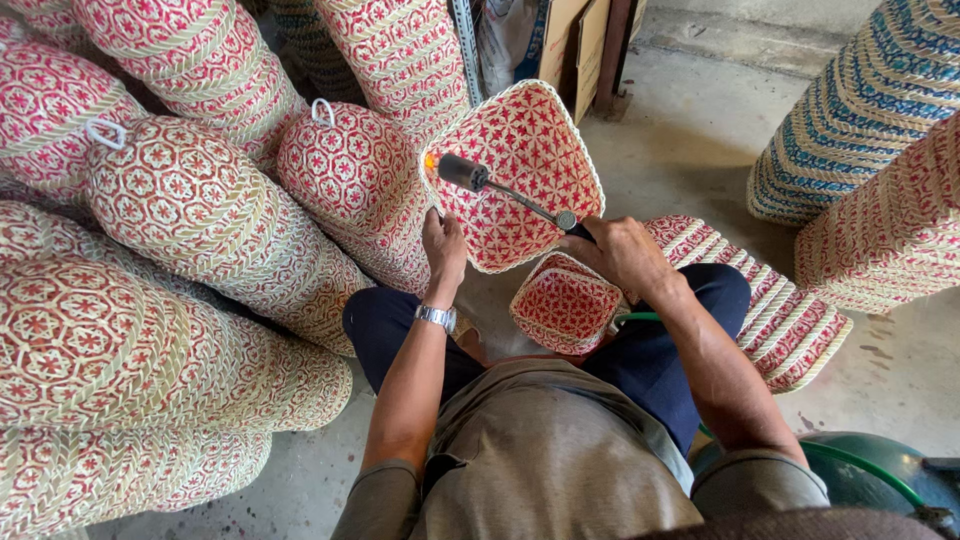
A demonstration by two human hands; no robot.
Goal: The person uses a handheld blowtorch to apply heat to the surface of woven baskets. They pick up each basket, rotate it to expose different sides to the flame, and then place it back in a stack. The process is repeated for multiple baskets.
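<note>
Nearest me, my right hand [620,252] is clenched on the handle of a gas torch [505,192], whose long axis runs from the fist toward ten o'clock, its lit nozzle just at the basket's left rim. My left hand [443,245] grips the lower left edge of that square woven basket [525,165], at about one o'clock from it. The basket is tilted, red-and-cream patterned, with a pale rim. Beyond lie stacked baskets [190,200].
</note>
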